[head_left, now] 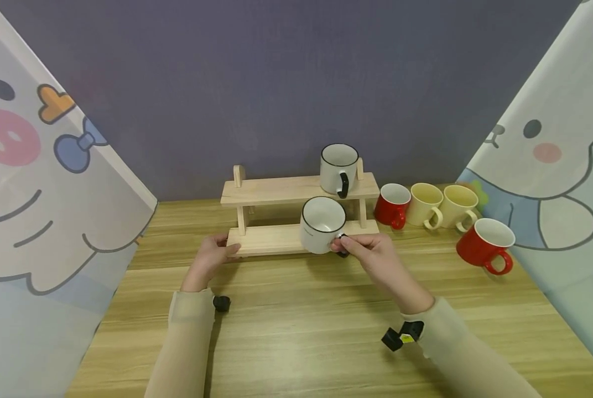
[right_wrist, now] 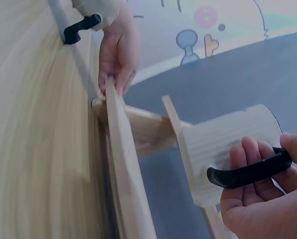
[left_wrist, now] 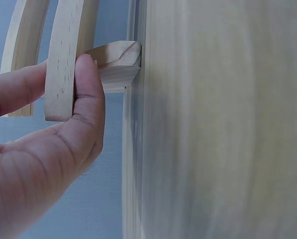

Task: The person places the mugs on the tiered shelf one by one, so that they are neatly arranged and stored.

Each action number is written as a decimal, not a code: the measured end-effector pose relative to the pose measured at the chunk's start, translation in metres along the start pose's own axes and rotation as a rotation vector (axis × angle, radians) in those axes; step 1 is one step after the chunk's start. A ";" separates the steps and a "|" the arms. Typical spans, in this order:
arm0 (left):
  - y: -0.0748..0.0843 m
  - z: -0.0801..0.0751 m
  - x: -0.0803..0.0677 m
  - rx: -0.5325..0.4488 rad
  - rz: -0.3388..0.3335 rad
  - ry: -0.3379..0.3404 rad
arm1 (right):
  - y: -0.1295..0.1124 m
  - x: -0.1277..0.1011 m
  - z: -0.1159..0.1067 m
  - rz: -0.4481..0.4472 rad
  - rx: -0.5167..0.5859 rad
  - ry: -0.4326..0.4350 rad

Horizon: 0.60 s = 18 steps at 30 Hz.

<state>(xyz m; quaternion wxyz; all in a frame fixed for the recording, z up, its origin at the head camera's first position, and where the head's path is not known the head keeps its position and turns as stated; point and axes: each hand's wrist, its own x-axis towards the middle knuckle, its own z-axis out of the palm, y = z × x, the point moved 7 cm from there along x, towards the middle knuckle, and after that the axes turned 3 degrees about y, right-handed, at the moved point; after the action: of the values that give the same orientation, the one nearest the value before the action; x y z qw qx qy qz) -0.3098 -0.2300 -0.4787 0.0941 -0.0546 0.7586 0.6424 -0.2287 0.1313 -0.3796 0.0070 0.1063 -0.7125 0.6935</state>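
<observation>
white mug held at the lower shelf of a wooden rack

a white mug with a black rim sits tilted toward the camera at the right part of the lower shelf of a two-tier wooden rack. the right hand holds it by its black handle: in the right wrist view the fingers curl under the handle and the thumb closes over its end, so the hand pinches the handle. whether the mug's base rests fully on the shelf cannot be told.

the left hand grips the left end of the lower shelf; in the left wrist view the thumb presses on the board's edge with the fingers behind it, curled round the wood.

on the upper shelf, to the right, a second white mug stands upright with its black handle facing forward. the rack stands on a wooden table against a grey-purple wall. right of the rack, in a row on the table, are a red mug and two cream mugs, just beside one another. another red mug stands nearer the front, apart from the row. cartoon-printed sheets hang at both sides. each wrist carries a small black device.
</observation>
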 end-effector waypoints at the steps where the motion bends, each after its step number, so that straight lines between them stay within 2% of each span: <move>1: 0.000 0.000 0.000 0.000 -0.001 0.000 | -0.001 0.004 0.004 0.001 0.036 0.000; 6: 0.001 -0.001 -0.001 0.008 -0.003 0.005 | -0.008 0.022 0.023 0.003 0.139 0.022; 10: 0.001 -0.001 -0.002 0.007 -0.003 0.007 | -0.013 0.036 0.034 0.018 0.145 0.058; 18: 0.002 0.001 -0.001 0.001 0.004 0.002 | -0.024 0.064 0.049 -0.020 0.133 0.134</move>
<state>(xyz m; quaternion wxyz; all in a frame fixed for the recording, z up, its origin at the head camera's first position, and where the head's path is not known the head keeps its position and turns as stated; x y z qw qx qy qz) -0.3089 -0.2291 -0.4764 0.0921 -0.0538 0.7593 0.6420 -0.2802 0.0733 -0.3475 0.0543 0.0670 -0.6618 0.7447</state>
